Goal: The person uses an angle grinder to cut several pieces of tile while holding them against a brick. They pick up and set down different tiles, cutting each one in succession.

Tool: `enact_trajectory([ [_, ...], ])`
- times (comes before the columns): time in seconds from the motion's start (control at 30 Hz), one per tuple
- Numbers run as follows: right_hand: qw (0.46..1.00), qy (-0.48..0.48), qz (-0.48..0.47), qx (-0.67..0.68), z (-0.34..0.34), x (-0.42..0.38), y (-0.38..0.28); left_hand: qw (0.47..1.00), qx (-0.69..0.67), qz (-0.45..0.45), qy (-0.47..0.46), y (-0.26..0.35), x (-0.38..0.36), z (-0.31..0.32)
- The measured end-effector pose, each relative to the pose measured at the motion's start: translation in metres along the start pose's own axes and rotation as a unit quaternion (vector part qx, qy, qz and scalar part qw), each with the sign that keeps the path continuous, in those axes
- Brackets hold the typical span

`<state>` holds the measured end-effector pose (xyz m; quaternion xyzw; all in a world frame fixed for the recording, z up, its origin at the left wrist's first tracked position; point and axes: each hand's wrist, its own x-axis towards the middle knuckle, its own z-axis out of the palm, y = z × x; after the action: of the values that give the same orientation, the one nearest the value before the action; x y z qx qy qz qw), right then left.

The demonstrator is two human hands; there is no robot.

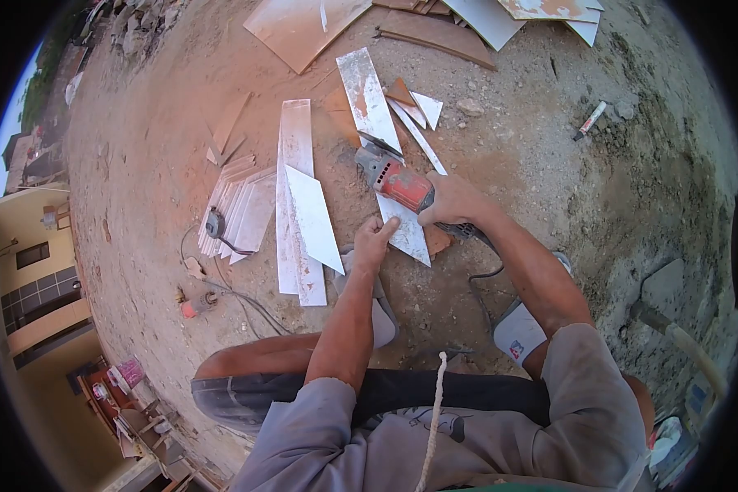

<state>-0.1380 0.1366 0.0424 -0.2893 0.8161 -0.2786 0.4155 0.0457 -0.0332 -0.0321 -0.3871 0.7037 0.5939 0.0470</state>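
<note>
head view: right hand wrapped round the grinder, left hand fingers pressed together on the tile; a kick could bring the blade onto them.

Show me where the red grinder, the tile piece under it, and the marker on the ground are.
red grinder (pixel 403 187), head view, on its red body.
tile piece (pixel 407 236), head view, on its white face below the grinder.
marker (pixel 591 120), head view, on the middle of its barrel.

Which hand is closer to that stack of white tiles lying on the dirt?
Left. The left hand presses a tile piece a short way from the tile stack; the right hand, gripping the red grinder, sits farther away.
</note>
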Motion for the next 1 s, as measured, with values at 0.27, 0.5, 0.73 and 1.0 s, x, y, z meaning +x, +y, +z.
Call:
enact_trajectory([
  [0.27,1.0,-0.005,0.003,0.009,-0.002,0.002,-0.005,1.0,-0.003,-0.006,0.0,0.007,-0.003,0.001],
  [0.5,1.0,-0.011,0.003,0.01,-0.009,-0.001,-0.015,1.0,0.011,0.006,-0.004,0.007,-0.003,-0.001],
  [0.73,1.0,0.001,0.001,0.006,-0.004,0.008,-0.015,1.0,0.01,0.007,-0.003,0.005,-0.001,-0.001],
  [1.0,0.999,0.022,-0.033,0.003,-0.007,0.025,-0.031,0.999,0.029,0.026,-0.01,0.003,0.001,-0.004],
])
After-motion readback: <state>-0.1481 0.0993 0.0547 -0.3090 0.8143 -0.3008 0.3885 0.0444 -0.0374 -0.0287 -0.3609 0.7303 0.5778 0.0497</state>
